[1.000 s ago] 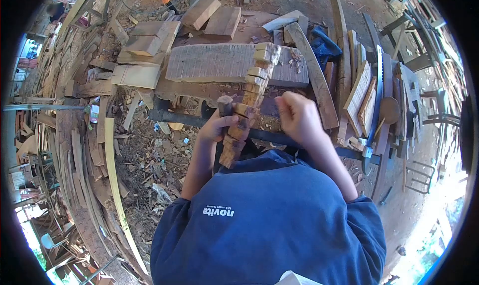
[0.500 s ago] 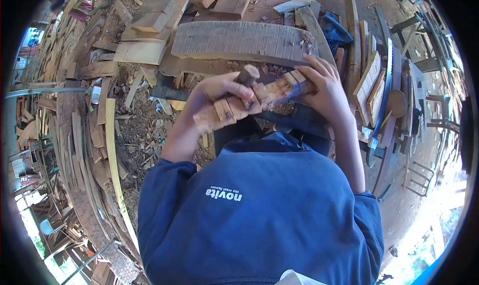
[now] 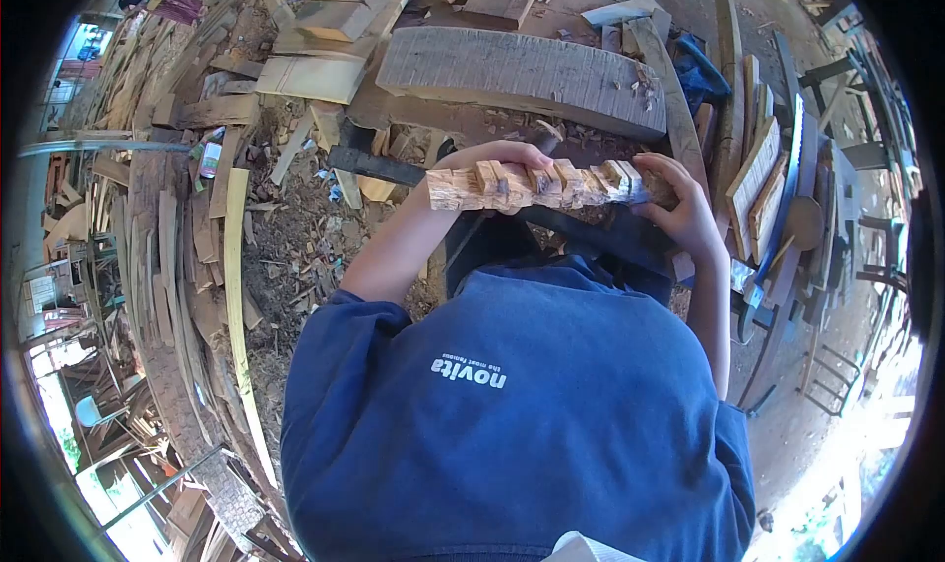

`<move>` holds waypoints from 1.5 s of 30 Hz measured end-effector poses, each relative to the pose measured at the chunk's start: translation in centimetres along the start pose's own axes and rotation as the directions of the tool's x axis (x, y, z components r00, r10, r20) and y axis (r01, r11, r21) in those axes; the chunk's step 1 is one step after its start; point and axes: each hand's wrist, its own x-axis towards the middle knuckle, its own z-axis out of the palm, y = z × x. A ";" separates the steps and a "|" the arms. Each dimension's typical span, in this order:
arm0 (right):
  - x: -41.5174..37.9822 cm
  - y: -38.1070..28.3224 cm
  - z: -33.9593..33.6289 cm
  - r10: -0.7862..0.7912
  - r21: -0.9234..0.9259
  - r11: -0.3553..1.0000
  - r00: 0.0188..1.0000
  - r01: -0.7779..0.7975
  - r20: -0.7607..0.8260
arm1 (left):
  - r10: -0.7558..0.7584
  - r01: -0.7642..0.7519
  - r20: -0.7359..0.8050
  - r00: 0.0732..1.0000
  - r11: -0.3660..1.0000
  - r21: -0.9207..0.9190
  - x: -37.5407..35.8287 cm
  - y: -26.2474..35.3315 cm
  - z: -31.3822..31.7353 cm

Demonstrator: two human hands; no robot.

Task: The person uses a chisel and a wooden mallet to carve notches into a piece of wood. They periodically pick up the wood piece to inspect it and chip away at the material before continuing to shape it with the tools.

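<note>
A carved wooden block [image 3: 463,190] with several stepped notches along it lies level across both hands, in front of the chest. My left hand [image 3: 512,155] is closed around its middle, with fingers over the top edge. My right hand [image 3: 684,208] curls around the block's right end, thumb and fingers on either side. Just beyond my left hand shows the pale end of a short round piece of wood [image 3: 548,130]; whether that hand also holds it I cannot make out.
A thick curved timber [image 3: 522,75] lies ahead, with wood offcuts [image 3: 340,16] behind it at left. A handsaw [image 3: 785,193] and leaning boards [image 3: 753,178] stand at right. Long planks [image 3: 236,296] and wood chips cover the ground at left. A blue cloth [image 3: 701,70] lies near the timber.
The notched block has turned from a slant to nearly level and shifted right and slightly up in view, with both hands on it. The whole scene has shifted a little to the right.
</note>
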 end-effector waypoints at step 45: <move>11.0 3.2 5.2 -0.116 -0.105 0.992 0.881 0.076 -0.460 | 0.771 -0.803 -0.582 0.258 0.506 0.315 -0.2 -2.3 3.8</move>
